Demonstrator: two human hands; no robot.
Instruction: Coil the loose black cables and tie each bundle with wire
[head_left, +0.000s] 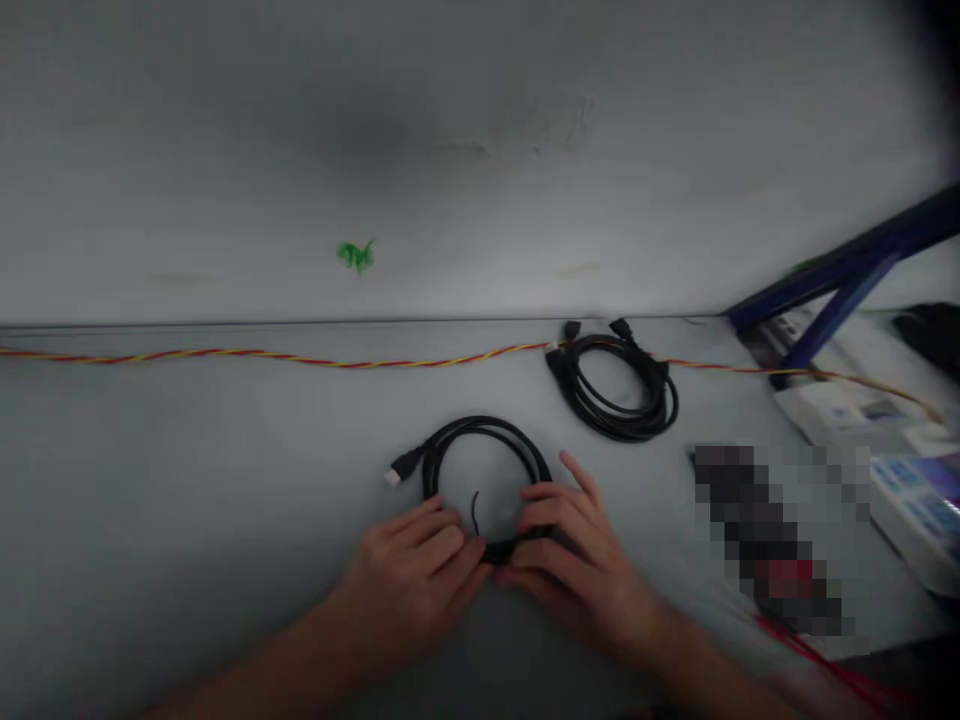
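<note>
Red-and-yellow twisted wire point(225, 351) across the table point(187, 450), green smudge point(356, 256) on the wall point(225, 150), blue bracket point(840, 261) at right

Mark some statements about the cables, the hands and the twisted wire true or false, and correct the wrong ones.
1. The left hand and right hand are both on the near black cable coil. True.
2. The twisted wire is blue and white. False: it is red and yellow.
3. The far black cable coil lies beyond the right hand, with neither hand touching it. True.
4. The light-tipped plug of the near coil sticks out to the right. False: it sticks out to the left.
5. The mark above the wire is green. True.
</note>
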